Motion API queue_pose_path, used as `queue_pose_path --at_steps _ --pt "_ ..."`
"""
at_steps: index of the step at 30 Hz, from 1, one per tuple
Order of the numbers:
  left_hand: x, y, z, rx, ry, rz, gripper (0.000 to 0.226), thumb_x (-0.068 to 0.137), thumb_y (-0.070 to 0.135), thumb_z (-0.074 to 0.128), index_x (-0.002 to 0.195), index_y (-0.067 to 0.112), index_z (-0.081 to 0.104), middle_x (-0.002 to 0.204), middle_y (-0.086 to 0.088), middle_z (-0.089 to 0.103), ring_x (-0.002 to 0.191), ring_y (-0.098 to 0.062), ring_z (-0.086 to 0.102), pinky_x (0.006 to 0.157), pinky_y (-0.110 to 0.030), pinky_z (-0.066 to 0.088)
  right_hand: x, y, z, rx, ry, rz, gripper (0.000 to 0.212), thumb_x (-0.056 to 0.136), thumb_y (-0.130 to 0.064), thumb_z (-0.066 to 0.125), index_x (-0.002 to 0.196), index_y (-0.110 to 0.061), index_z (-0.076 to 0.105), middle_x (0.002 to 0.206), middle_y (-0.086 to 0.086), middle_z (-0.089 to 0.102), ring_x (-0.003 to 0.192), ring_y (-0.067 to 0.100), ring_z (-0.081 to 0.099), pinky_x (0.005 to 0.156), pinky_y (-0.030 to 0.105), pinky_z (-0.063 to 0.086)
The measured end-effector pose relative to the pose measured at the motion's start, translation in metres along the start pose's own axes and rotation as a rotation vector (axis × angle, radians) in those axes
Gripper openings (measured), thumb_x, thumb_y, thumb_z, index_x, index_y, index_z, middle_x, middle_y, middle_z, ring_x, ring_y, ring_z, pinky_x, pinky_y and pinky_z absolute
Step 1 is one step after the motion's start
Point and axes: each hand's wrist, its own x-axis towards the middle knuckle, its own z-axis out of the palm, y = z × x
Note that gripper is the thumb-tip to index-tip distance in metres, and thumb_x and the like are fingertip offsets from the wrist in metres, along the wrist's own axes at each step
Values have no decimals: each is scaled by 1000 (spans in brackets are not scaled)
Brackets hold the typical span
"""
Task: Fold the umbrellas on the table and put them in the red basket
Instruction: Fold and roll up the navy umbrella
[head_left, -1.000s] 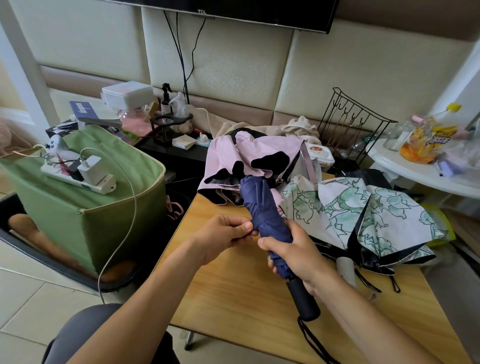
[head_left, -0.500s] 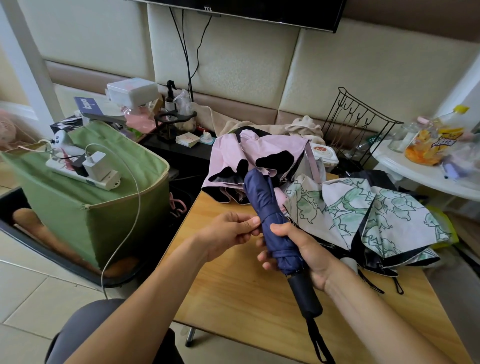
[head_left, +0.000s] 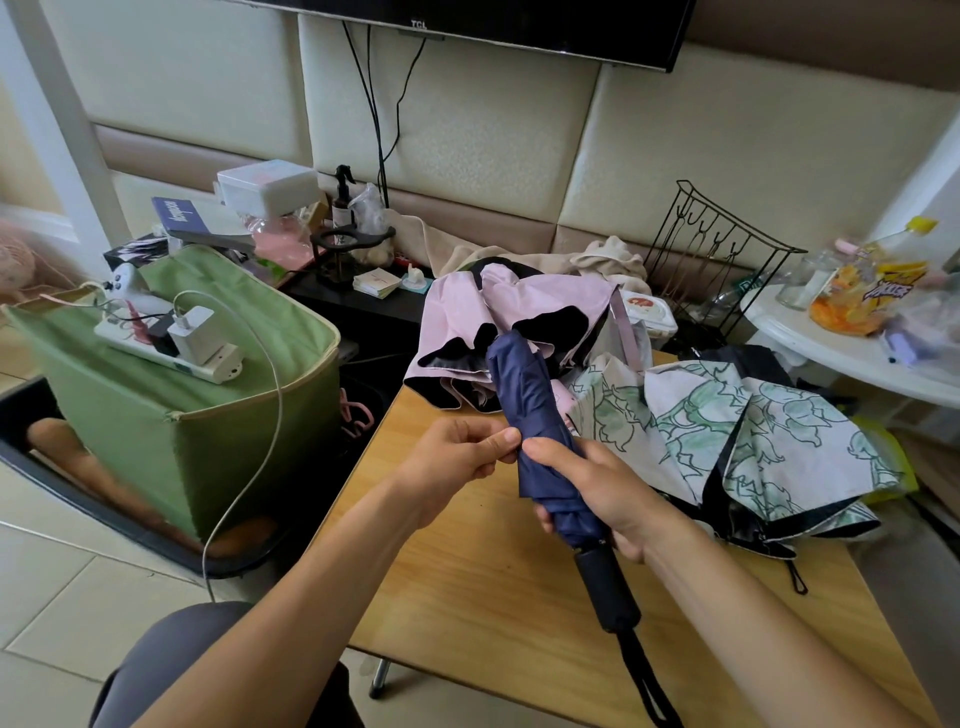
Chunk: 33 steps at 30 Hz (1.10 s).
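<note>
The navy umbrella (head_left: 540, 441) stands a touch more upright than half a second ago, and the right hand (head_left: 605, 493) has slid up its rolled canopy. Right fingers (head_left: 545, 448) wrap the bundle above the black handle (head_left: 605, 592). The left hand (head_left: 457, 457) pinches the fabric edge, thumb against forefinger, over the wooden surface (head_left: 493, 597), before the pink umbrella (head_left: 519, 317) and floral umbrella (head_left: 753, 431).

The navy umbrella (head_left: 535, 415) hides the right hand's fingers (head_left: 543, 517) behind its folded cloth, and its wrist strap (head_left: 644, 680) runs off the bottom edge. The television (head_left: 519, 21) is cut by the top edge. The snack bag (head_left: 872, 299) on the right is blurred, perhaps chips.
</note>
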Motion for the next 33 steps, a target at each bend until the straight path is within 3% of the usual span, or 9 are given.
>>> queue_pose_path --at_steps 6,11,14,16,20,23,27,29,33 --pt "-1 1 2 -64 -58 -31 19 100 20 66 101 3 74 79 2 63 62 -3 48 67 -17 40 1 4 -6 69 -68 56 17 95 -15 70 103 -3 61 69 14 59 56 25 57 54 34 52" --pt "-3 -1 2 -60 -88 -94 24 94 28 71 102 6 73 85 0 67 68 -8 49 70 -20 44 0 9 -12 144 -137 132 43 77 -20 78 111 0 60 75 14 59 59 24 58 55 34 53" --pt "-6 -3 7 -2 -54 -114 29 93 37 71 105 11 74 91 2 70 74 -10 57 68 -20 44 -1 13 -17 206 -171 181 48 70 -23 82 106 0 60 83 17 57 59 23 57 53 34 53" --pt "-8 -1 9 28 -116 -133 35 93 44 68 114 16 74 92 5 72 81 -9 62 71 -21 45 -3 13 -18 233 -224 231 47 66 -28 81 100 -1 62 83 16 58 60 23 58 55 34 54" --pt "-7 2 8 -111 -201 -106 39 90 37 68 118 9 74 96 1 74 85 -10 63 89 -28 51 -4 12 -20 304 -325 267 49 76 -31 78 111 2 66 96 22 66 78 33 69 75 44 63" --pt "-6 3 7 -54 -135 -61 50 85 42 72 118 4 74 105 -6 73 90 -13 63 89 -29 49 -8 6 -15 266 -278 244 58 88 -37 81 125 4 63 105 24 68 92 41 72 88 53 62" --pt "-5 0 4 -22 16 -104 58 78 51 74 113 4 75 101 -5 77 86 -6 66 89 -31 45 -7 1 -6 -47 -51 98 37 91 -29 78 116 -7 64 89 17 75 76 30 73 65 36 61" --pt "-7 0 5 -34 39 -110 58 77 51 74 111 4 76 105 -9 78 89 -8 68 90 -33 47 -6 2 -5 -117 -56 66 29 94 -19 75 117 -7 62 85 15 75 71 26 73 60 33 58" --pt "-9 3 6 -31 57 -130 57 79 50 73 111 3 76 100 -6 78 88 -9 69 92 -33 49 -4 5 -8 -97 -93 77 37 92 -6 74 125 -5 56 90 13 72 76 27 73 60 34 57"
